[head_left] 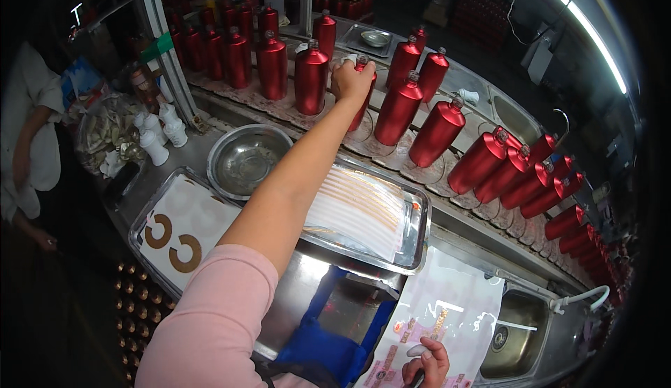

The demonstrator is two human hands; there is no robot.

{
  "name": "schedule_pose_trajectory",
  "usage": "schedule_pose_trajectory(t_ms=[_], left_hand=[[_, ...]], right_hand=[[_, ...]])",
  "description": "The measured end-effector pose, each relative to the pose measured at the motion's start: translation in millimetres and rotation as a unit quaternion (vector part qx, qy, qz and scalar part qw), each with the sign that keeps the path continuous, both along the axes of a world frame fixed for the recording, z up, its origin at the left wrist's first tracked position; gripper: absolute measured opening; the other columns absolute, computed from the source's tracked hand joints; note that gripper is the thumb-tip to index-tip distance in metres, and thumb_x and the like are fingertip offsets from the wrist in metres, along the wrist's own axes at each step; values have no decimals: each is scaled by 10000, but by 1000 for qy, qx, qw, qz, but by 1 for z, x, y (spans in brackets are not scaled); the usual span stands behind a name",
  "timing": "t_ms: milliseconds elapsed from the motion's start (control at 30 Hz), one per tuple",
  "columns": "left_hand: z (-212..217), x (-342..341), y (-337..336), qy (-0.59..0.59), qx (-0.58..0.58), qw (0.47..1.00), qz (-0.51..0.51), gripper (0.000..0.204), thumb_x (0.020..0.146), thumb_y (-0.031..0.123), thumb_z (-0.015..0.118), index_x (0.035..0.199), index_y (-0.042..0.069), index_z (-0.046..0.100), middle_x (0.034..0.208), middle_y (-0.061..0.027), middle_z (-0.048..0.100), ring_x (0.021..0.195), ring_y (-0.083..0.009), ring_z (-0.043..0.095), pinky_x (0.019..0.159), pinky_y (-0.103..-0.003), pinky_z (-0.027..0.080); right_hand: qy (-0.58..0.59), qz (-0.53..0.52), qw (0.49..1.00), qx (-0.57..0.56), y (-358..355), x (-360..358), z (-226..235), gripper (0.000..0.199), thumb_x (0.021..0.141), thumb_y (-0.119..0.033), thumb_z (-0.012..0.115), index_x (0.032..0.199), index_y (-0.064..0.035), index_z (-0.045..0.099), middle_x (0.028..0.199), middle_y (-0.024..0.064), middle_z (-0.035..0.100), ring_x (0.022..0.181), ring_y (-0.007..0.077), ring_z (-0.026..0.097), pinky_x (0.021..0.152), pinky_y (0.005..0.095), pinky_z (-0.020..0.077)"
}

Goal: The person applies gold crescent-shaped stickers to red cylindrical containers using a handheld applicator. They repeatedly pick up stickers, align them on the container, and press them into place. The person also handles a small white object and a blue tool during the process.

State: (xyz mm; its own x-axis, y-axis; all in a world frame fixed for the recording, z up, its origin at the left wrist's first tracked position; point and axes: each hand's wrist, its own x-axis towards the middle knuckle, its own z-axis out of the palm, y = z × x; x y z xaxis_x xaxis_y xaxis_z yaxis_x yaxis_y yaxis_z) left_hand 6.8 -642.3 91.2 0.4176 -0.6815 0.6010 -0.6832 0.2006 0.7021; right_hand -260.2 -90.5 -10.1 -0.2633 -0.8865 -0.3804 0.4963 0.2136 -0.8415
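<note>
My left arm stretches forward across the bench, and my left hand (pixel 351 82) is closed round the neck and shoulder of a glossy red bottle (pixel 360 114). That bottle stands in the row on the conveyor (pixel 391 152), between another red bottle (pixel 311 80) and a third red bottle (pixel 398 113). At the bottom of the view my right hand (pixel 428 368) is curled round a dark, thin handle (pixel 417 379); the rest of that tool is hidden. It hovers over or rests on a sheet of pink and gold printed decals (pixel 454 304), wet and shiny.
A metal tray (pixel 417 248) with gold-striped sheets lies under my left arm. Left of it are a steel bowl (pixel 249 156), a tray with brown ring shapes (pixel 185 254) and white bottles (pixel 154 147). A sink (pixel 514 346) is at right; a person (pixel 31 122) stands at left.
</note>
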Motion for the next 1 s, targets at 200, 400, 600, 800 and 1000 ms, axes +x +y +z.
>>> schedule_pose_trajectory(t_ms=[200, 400, 600, 800, 1000], left_hand=[[22, -4, 19, -105, -265, 958, -42, 657, 783, 380, 812, 1288, 24, 588, 1350, -226, 531, 1255, -403, 512, 1061, -477, 420], [29, 38, 5, -3, 6, 1000, 2, 603, 737, 472, 766, 1106, 5, 670, 1178, -245, 655, 1107, -417, 636, 918, -488, 518], [6, 7, -2, -53, 2, 998, 44, 512, 792, 475, 708, 1024, 19, 712, 1067, -254, 673, 1006, -422, 664, 873, -503, 535], [9, -22, 23, -43, 28, 998, -21, 556, 809, 458, 750, 1145, 20, 680, 1239, -229, 614, 1150, -397, 595, 962, -477, 490], [31, 18, 9, -121, -245, 960, 65, 651, 773, 330, 779, 1305, 21, 567, 1388, -200, 503, 1294, -424, 449, 1131, -530, 324]], right_hand=[[6, -7, 1000, -14, 4, -2, 4, 339, 963, -113, 616, 1258, 54, 608, 636, 49, 604, 405, 67, 402, 411, 214, 327], [31, 15, 999, -11, 1, -4, -4, 344, 969, -123, 609, 1261, 61, 603, 544, 15, 520, 397, 77, 403, 404, 220, 329], [32, 7, 999, 5, -7, 3, 0, 344, 970, -111, 597, 1263, 70, 596, 560, 27, 539, 387, 85, 404, 404, 224, 340], [31, 28, 999, -15, -6, 5, 7, 339, 973, -105, 586, 1264, 70, 593, 593, 40, 575, 393, 81, 412, 403, 223, 340], [31, 2, 999, 12, -6, 4, 9, 353, 971, -127, 602, 1262, 72, 595, 547, 18, 520, 390, 83, 402, 405, 224, 332]])
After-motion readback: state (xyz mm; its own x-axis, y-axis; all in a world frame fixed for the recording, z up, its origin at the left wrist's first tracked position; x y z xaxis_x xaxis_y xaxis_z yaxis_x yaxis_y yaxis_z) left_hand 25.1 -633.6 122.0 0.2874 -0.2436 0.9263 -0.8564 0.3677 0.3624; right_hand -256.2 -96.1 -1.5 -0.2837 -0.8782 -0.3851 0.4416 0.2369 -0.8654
